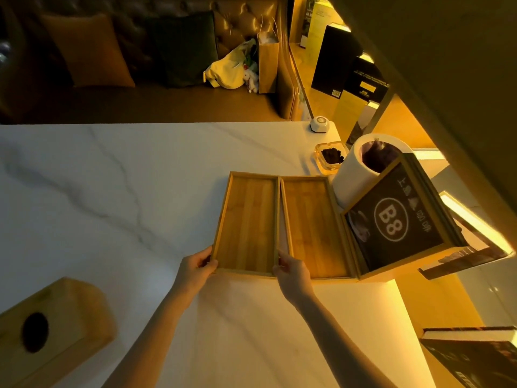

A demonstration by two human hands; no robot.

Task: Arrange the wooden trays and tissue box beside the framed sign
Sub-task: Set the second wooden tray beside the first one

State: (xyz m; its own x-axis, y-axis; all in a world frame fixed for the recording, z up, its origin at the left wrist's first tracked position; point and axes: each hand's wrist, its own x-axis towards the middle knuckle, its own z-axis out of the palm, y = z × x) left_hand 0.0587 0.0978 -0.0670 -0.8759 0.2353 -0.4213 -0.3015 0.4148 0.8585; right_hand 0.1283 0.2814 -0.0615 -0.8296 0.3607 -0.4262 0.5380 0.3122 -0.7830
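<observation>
The tissue box waits unplaced; both hands, left and right, apparently clamp the left tray, aligning it beside the right tray; next, the box.

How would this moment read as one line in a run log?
left hand grips left tray near corner | right hand on its other corner | right tray beside framed sign | tissue box apart

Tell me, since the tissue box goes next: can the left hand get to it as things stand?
Probably yes. The tissue box sits at the near left with bare table between it and the left hand, but that hand is holding the left tray and must let go.
</observation>
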